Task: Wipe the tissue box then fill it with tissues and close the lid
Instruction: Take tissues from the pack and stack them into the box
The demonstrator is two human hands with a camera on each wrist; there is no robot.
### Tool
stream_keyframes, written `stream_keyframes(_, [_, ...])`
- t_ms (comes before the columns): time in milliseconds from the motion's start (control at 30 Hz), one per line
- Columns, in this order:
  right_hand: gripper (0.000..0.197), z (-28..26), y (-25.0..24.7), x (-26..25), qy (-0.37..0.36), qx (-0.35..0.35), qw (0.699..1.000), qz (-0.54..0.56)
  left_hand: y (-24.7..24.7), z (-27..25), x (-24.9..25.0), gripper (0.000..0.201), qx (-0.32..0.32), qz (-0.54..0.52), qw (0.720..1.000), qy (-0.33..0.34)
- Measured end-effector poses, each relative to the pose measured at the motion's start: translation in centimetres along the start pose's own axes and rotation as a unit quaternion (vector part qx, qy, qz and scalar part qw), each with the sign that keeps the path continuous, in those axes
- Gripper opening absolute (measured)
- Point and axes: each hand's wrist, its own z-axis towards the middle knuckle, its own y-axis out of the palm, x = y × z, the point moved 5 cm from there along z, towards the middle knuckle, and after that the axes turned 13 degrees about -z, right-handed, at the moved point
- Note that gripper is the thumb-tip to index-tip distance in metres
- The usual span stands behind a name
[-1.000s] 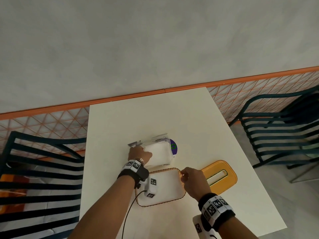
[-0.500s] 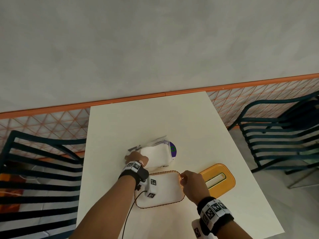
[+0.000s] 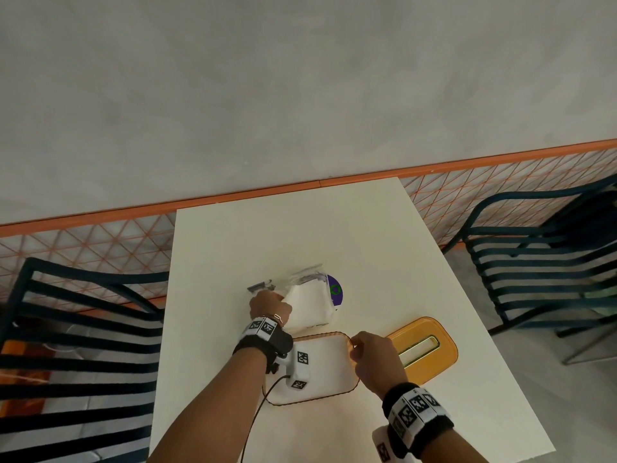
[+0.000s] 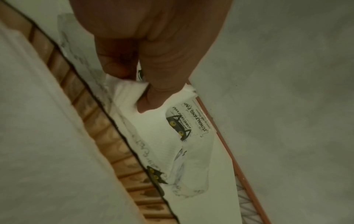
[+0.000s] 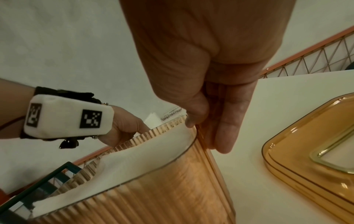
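An amber ribbed tissue box (image 3: 347, 389) (image 5: 172, 189) stands open near the table's front, with white tissues (image 3: 329, 365) (image 5: 145, 151) inside. My right hand (image 3: 374, 357) (image 5: 206, 124) pinches its right rim, thumb inside and fingers outside. Behind the box lies a clear plastic tissue pack (image 3: 312, 304) (image 4: 184, 136) with a cat print. My left hand (image 3: 268, 307) (image 4: 141, 84) pinches white tissues at the pack's left end. The amber lid (image 3: 424, 349) (image 5: 314, 151) with its slot lies flat to the right of the box.
The white table (image 3: 300, 228) stands against a grey wall with an orange rail (image 3: 334, 183). Dark slatted chairs stand at the left (image 3: 83, 329) and right (image 3: 551, 272). A cable (image 3: 257, 416) runs from my left wrist along the forearm.
My left hand has drawn slightly back toward me at the pack's end, and the pack has shifted a little. The right hand stays on the box rim.
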Motion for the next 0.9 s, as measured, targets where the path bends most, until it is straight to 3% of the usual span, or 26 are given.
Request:
stream_keyframes(267, [0.043,0.1,-1.0,0.5,-0.003,0.013,0.999,0.044,-3.2,-4.5,2.0,0.061,-0.007,-0.204,0.978,0.053])
stream_keyframes(367, [0.085,-0.5,-2.3,-0.2,-0.038,0.028,0.99,0.131,-5.5,-7.8,2.9,0.062,-0.06,-0.295,0.948,0.104])
stream_keyframes(433, [0.116,-1.0,-3.5,-1.3,-0.077,0.018,0.977,0.197,-7.1,-10.2,3.3,0.054,-0.117,-0.298,0.935,0.152])
stream_keyframes(567, [0.132,-1.2,-4.4,-3.2,-0.151,-0.006,0.942,0.299,-9.3,-14.6,2.6,0.028,-0.194,-0.263,0.923,0.202])
stream_keyframes(633, [0.128,-1.3,-4.0,-3.7,-0.177,-0.034,0.931,0.318,-9.4,-15.4,1.2,0.023,-0.195,-0.27,0.923,0.191])
stream_keyframes(800, [0.054,-2.8,-1.9,-3.1,-0.199,-0.064,0.943,0.259,-6.7,-15.8,-3.7,0.033,-0.16,-0.284,0.936,0.13])
stream_keyframes(900, [0.049,-3.0,-0.7,-1.8,-0.154,-0.042,0.956,0.247,-5.2,-15.8,-5.5,0.052,-0.105,-0.275,0.949,0.114])
